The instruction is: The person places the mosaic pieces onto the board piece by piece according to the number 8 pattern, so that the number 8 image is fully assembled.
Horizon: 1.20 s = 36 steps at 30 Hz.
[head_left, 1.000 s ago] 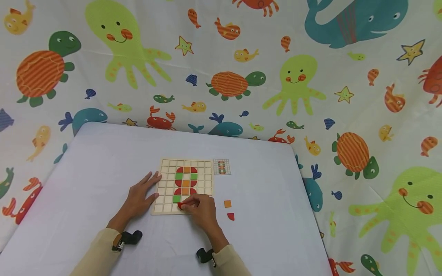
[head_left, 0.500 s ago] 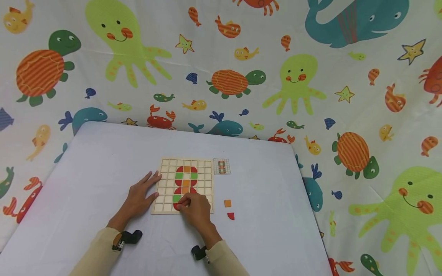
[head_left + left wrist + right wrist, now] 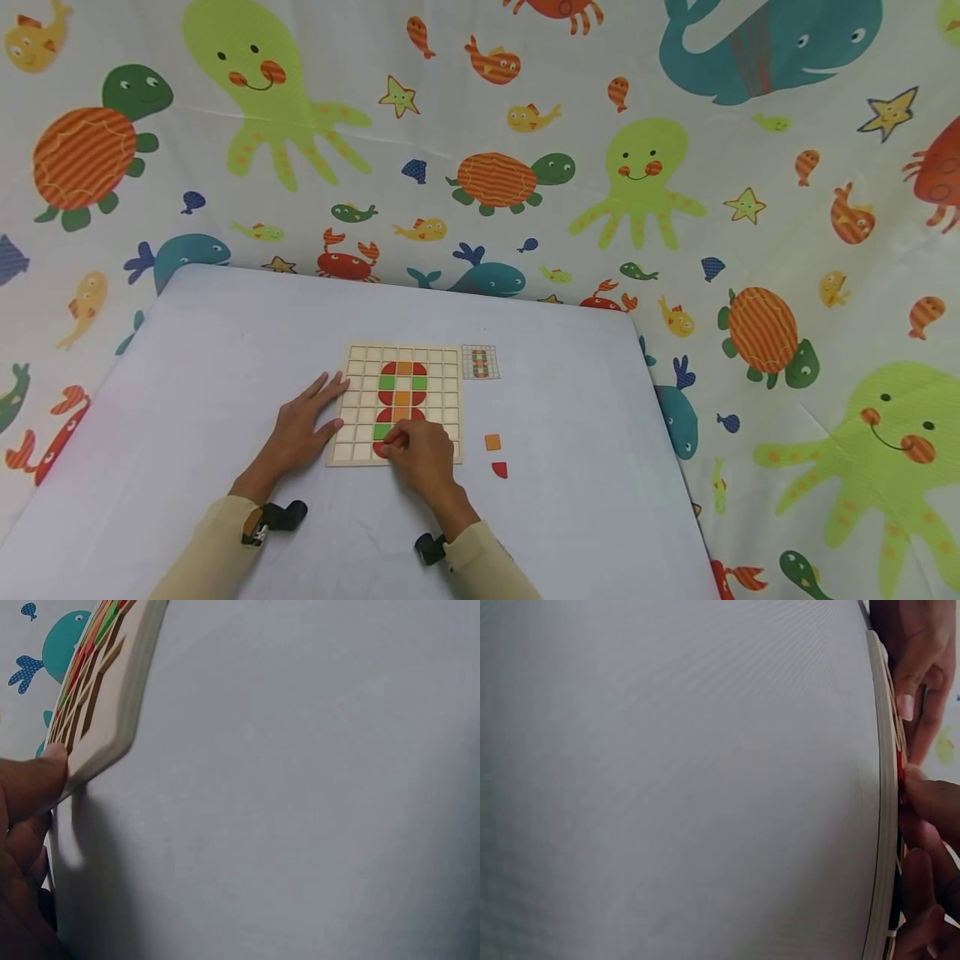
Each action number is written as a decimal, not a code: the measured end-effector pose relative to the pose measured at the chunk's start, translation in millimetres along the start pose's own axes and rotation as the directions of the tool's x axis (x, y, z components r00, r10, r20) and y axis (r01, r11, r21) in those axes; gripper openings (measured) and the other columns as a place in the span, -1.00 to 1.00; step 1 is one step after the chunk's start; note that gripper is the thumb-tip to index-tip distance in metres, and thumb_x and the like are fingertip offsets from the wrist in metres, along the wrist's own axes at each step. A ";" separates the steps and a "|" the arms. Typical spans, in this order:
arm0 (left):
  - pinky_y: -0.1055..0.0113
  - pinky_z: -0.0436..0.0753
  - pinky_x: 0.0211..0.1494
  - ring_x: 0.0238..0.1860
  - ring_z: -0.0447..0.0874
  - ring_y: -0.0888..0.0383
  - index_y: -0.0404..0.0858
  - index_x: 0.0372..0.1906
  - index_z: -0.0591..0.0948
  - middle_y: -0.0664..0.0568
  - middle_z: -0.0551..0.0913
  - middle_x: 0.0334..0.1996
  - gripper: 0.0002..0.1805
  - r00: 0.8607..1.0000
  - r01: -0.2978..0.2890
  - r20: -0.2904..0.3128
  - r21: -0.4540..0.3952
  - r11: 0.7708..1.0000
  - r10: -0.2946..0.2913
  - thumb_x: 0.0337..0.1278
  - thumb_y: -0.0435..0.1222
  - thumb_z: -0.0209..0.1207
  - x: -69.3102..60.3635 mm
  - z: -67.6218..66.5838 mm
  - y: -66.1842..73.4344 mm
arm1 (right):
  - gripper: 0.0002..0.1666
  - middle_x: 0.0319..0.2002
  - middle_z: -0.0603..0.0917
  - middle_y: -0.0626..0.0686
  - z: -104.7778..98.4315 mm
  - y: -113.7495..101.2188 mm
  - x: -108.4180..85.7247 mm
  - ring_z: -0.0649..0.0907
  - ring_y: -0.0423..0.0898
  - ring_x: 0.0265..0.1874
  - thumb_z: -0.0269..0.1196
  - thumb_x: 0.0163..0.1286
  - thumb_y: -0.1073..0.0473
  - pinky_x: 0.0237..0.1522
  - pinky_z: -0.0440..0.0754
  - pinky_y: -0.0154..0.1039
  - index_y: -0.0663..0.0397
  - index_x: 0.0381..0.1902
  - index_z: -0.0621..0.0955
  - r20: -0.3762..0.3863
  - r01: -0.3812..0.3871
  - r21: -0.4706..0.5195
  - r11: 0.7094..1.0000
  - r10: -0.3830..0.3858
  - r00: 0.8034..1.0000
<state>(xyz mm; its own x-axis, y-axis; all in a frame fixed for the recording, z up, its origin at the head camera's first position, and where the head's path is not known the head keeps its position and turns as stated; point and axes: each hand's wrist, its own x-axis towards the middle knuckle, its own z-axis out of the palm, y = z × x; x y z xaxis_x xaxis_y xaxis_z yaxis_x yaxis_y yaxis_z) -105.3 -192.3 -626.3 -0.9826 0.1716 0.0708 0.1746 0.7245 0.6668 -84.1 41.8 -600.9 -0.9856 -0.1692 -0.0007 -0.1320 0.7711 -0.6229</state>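
A wooden grid board (image 3: 442,408) lies on the white table, with red quarter-round, orange and green tiles set in its middle columns. My left hand (image 3: 300,429) rests at the board's left edge, fingers spread; in the left wrist view its thumb (image 3: 37,784) touches the rim. Over the board's lower part, my right hand (image 3: 426,457) holds a red quarter-round tile (image 3: 378,450) with thumb and fingertips in a cell of the bottom row, below a green tile (image 3: 382,432). The right hand hides the neighbouring cells. In the right wrist view only a sliver of that red tile (image 3: 900,766) shows.
Right of the board, an orange square tile (image 3: 492,442) and another red quarter-round tile (image 3: 499,470) lie loose. A small pattern card (image 3: 480,363) sits against the board's upper right side. Behind the table hangs a sea-animal print cloth (image 3: 510,100).
My right hand has moved slightly left with the red quarter-round tile, bringing it into the bottom-row cell under the green tile. My left hand has stayed at the board's edge.
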 end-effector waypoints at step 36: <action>-0.57 0.21 0.47 0.65 0.13 -0.42 -0.23 0.60 0.37 -0.29 0.26 0.64 -0.25 1.000 -0.001 -0.003 0.023 1.000 0.001 0.36 -0.34 0.34 -0.4 -1.0 2.8 | -0.71 -0.32 0.74 -0.11 -100.9 117.5 -21.2 0.55 -0.21 -0.40 0.61 0.21 0.15 -0.38 0.51 -0.31 -0.17 -0.09 0.85 -0.173 -0.239 0.089 0.967 0.251 0.952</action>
<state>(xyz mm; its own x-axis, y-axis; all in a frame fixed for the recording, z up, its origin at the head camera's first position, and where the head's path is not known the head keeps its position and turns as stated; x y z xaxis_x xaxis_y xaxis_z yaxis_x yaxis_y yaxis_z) -104.4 -191.0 -623.7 -0.9826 0.1703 0.0743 0.1773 0.7394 0.6496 -89.3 198.0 -595.2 -0.9901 0.1384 -0.0217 0.1169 0.7312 -0.6721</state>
